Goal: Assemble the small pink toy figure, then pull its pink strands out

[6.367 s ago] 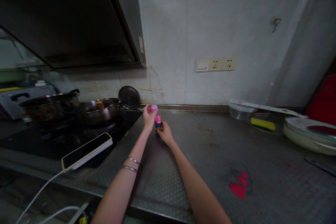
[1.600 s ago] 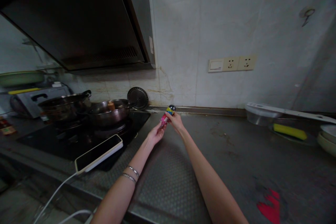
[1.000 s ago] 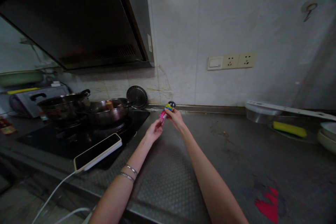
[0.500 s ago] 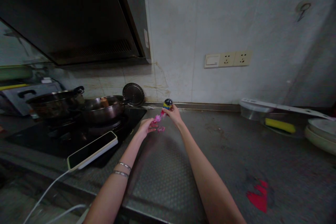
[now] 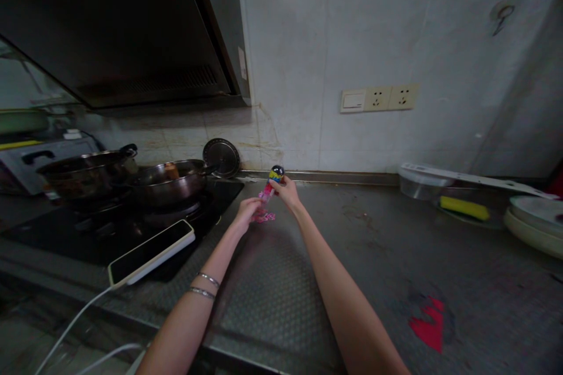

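Observation:
My right hand [image 5: 287, 190] grips a small colourful item [image 5: 277, 174] with a shiny dark round top, a yellow-and-blue band and a red-pink lower part. Its exact kind is unclear. Just below and left, the fingers of my left hand [image 5: 247, 211] pinch the pink end of it. Pink patterned pieces [image 5: 265, 218], thin like wrapper, show beside the left fingertips; whether they hang or lie on the steel worktop [image 5: 272, 287] I cannot tell. Both hands are above the worktop, near the wall.
Left, a hob [image 5: 65, 222] carries a pot [image 5: 88, 173] and a pan [image 5: 176, 184]; a phone [image 5: 152, 252] with a cable lies at its edge. Right are a clear tub [image 5: 416, 184], a yellow sponge [image 5: 464, 208], stacked dishes [image 5: 534, 225] and a red patch [image 5: 428, 325].
The colourful item has tilted and shifted slightly left with my right hand. My left fingers, spread more before, have drawn in, and the pink part now sits closer to them.

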The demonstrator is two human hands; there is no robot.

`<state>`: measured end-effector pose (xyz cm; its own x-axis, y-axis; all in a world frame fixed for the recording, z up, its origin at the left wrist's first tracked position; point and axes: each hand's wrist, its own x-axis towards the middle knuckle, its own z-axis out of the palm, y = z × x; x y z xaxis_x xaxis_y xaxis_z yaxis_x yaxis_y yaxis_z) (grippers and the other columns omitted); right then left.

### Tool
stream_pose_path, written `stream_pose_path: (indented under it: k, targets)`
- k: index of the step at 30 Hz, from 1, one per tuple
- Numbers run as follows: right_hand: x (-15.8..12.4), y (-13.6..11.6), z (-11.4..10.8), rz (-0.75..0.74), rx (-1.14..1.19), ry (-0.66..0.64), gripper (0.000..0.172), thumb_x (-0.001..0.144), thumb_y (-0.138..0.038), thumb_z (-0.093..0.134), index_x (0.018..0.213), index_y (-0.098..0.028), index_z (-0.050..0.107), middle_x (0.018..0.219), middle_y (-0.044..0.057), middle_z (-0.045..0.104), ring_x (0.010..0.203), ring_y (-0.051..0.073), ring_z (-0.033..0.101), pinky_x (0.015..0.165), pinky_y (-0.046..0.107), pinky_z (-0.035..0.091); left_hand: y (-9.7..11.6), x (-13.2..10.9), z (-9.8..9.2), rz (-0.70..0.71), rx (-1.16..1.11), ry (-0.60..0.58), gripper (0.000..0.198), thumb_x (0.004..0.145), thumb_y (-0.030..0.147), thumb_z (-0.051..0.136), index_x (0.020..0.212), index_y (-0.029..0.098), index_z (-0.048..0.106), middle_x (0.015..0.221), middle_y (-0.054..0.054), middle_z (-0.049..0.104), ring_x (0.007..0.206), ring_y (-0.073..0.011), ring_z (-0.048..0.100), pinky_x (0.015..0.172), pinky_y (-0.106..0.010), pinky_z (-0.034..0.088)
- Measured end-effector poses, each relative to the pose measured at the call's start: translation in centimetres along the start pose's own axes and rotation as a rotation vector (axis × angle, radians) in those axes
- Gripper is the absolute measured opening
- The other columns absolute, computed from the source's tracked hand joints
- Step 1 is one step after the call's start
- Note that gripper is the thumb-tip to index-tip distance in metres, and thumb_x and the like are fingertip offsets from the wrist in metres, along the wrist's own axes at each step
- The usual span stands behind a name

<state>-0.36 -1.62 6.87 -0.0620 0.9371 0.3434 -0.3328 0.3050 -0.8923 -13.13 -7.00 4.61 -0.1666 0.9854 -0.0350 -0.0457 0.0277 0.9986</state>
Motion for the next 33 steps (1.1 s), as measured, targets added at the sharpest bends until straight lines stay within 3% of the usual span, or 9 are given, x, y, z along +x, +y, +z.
stream_pose_path:
  k: [7, 12, 24, 33]
  targets:
    - [0.3, 0.1, -0.1, 0.011, 0.258, 0.009, 0.033, 0.057, -0.031, 0.068, 0.084, -0.016, 0.054, 0.081, 0.002, 0.062, 0.069, 0.013, 0.057, 0.063, 0.026, 0.048, 0.5, -1.2, 1.3, -0.108, -0.513, -0.258, 0.041, 0.072, 0.014, 0.055, 0.112, 0.022, 0.05, 0.082, -0.003, 0.063, 0.056, -0.0104, 0.059, 0.041, -0.018, 0.045]
    - [0.1, 0.2, 0.6, 0.011, 0.271, -0.029, 0.03, 0.059, -0.029, 0.066, 0.084, -0.016, 0.054, 0.081, 0.001, 0.062, 0.07, 0.012, 0.058, 0.065, 0.026, 0.048, 0.6, -1.4, 1.5, -0.158, -0.716, -0.349, 0.038, 0.075, 0.009, 0.049, 0.111, 0.024, 0.049, 0.081, -0.002, 0.064, 0.06, -0.0115, 0.061, 0.04, -0.016, 0.044]
    - [-0.2, 0.0, 1.0, 0.028, 0.258, -0.07, 0.031, 0.058, -0.029, 0.069, 0.083, -0.016, 0.056, 0.08, 0.002, 0.062, 0.07, 0.012, 0.058, 0.066, 0.027, 0.047, 0.4, -0.4, 1.2, -0.166, -0.722, -0.265, 0.019, 0.076, 0.014, 0.046, 0.093, 0.012, 0.054, 0.068, -0.004, 0.063, 0.049, -0.0111, 0.058, 0.036, -0.018, 0.043]
    - [-0.6, -1.0, 0.6, 0.074, 0.332, -0.062, 0.032, 0.057, -0.031, 0.07, 0.081, -0.015, 0.057, 0.078, 0.002, 0.063, 0.069, 0.013, 0.058, 0.066, 0.027, 0.046, 0.6, -0.2, -0.1, -0.123, -0.622, -0.299, 0.025, 0.079, 0.016, 0.045, 0.102, 0.012, 0.054, 0.073, -0.006, 0.065, 0.049, -0.0114, 0.059, 0.038, -0.019, 0.045]
